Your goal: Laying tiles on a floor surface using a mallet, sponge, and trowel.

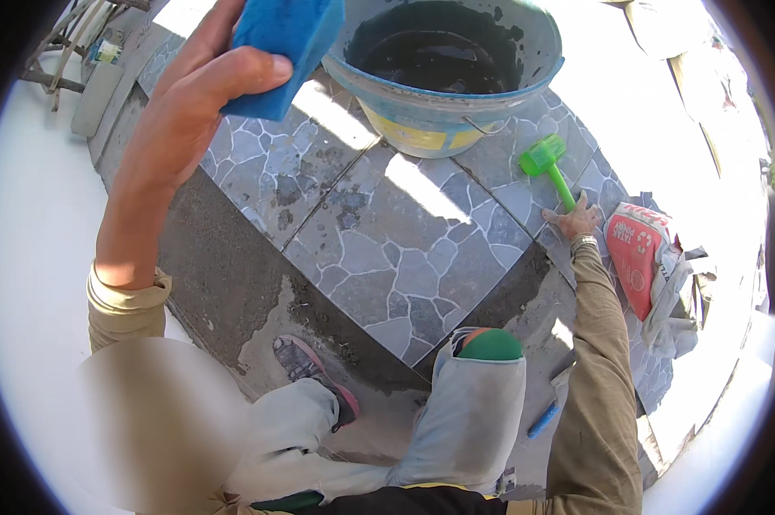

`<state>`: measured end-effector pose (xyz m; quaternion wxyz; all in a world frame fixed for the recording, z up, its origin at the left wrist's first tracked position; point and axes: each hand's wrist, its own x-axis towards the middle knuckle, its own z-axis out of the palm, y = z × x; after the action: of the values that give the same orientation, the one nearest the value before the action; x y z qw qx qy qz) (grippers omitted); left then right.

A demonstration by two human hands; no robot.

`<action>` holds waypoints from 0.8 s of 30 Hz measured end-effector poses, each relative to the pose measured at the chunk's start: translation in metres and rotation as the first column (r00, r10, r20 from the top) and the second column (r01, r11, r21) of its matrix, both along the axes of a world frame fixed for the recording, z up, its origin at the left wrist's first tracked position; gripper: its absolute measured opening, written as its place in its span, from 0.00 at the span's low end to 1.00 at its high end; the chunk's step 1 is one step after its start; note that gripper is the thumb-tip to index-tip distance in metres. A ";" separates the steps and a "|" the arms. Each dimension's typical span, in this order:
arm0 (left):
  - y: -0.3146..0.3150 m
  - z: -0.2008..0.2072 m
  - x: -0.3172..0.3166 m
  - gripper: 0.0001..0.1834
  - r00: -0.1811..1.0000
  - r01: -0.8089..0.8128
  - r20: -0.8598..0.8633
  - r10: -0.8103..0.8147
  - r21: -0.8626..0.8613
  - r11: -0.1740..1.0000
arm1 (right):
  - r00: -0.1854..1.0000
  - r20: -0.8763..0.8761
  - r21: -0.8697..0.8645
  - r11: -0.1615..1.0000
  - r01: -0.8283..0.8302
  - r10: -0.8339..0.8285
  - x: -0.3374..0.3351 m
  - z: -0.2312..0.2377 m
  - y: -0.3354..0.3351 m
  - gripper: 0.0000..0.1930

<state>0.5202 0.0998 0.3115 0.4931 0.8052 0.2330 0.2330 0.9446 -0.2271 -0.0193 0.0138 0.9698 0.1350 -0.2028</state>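
Note:
My left hand [200, 99] is closed around a blue sponge [289, 51], raised at the upper left with the thumb across its near face. Just right of the sponge stands a large bucket [422, 107] with a blue rim, a yellow band and dark water inside. My right hand [575, 219] is down on the tiles at the right, fingers spread, over the end of the handle of a green mallet [546, 156]. The mallet's head points away from me, towards the bucket. Stone-patterned grey floor tiles [362, 253] lie under them.
A red and white bag [641, 249] sits beside my right forearm. A blue-handled tool [544, 418] lies near my knee. Bare dark mortar [220, 240] borders the tiles at the left. Wooden sticks [61, 51] stand at the far left. Strong sunlight washes out the right side.

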 end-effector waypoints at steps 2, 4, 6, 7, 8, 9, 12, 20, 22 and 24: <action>0.025 -0.009 0.092 0.42 0.971 0.095 -0.237 -0.033 0.257 0.962 | 1.000 -0.003 0.018 1.000 -0.009 0.009 -0.004 0.009 0.004 0.68; 0.053 -0.031 0.176 0.34 0.847 0.321 -0.503 -0.174 0.221 0.921 | 1.000 -0.022 0.022 1.000 0.007 -0.006 -0.007 0.017 0.006 0.68; 0.074 -0.079 0.242 0.27 0.650 0.409 -0.716 -0.252 0.050 0.911 | 0.999 -0.025 0.015 0.999 0.029 -0.028 -0.009 0.023 0.006 0.68; 0.084 -0.106 0.267 0.26 0.555 0.445 -0.811 -0.188 0.098 0.890 | 0.999 -0.033 0.013 1.000 0.019 -0.019 -0.009 0.025 0.006 0.68; 0.094 -0.132 0.289 0.24 0.463 0.488 -0.878 -0.119 0.141 0.862 | 0.999 -0.035 0.011 1.000 0.011 -0.011 -0.009 0.027 0.005 0.68; 0.099 -0.156 0.308 0.24 0.430 0.597 -0.901 -0.059 0.235 0.767 | 0.998 -0.048 0.006 0.999 0.047 -0.047 -0.009 0.027 0.005 0.68; 0.093 -0.198 0.309 0.22 0.597 0.547 -0.788 -0.150 0.264 0.795 | 0.998 -0.040 0.015 0.998 0.056 -0.056 -0.007 0.028 0.003 0.67; 0.044 -0.150 0.293 0.31 0.294 0.222 -0.858 -0.420 -0.366 0.904 | 0.997 -0.063 0.040 0.998 0.041 -0.038 -0.005 0.031 0.000 0.69; 0.057 -0.134 0.289 0.34 -0.010 0.425 -0.922 -0.386 -0.354 0.833 | 0.997 -0.064 0.044 0.998 0.036 -0.034 -0.006 0.033 0.001 0.69; 0.076 -0.118 0.273 0.41 0.313 0.204 -0.812 -0.492 -0.448 0.870 | 0.997 -0.068 0.050 0.998 0.035 -0.032 -0.008 0.035 0.002 0.68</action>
<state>0.7935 0.1759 0.1931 0.4245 0.7560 0.3100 -0.3901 0.9367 -0.2252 0.0160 -0.0187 0.9646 0.1241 -0.2320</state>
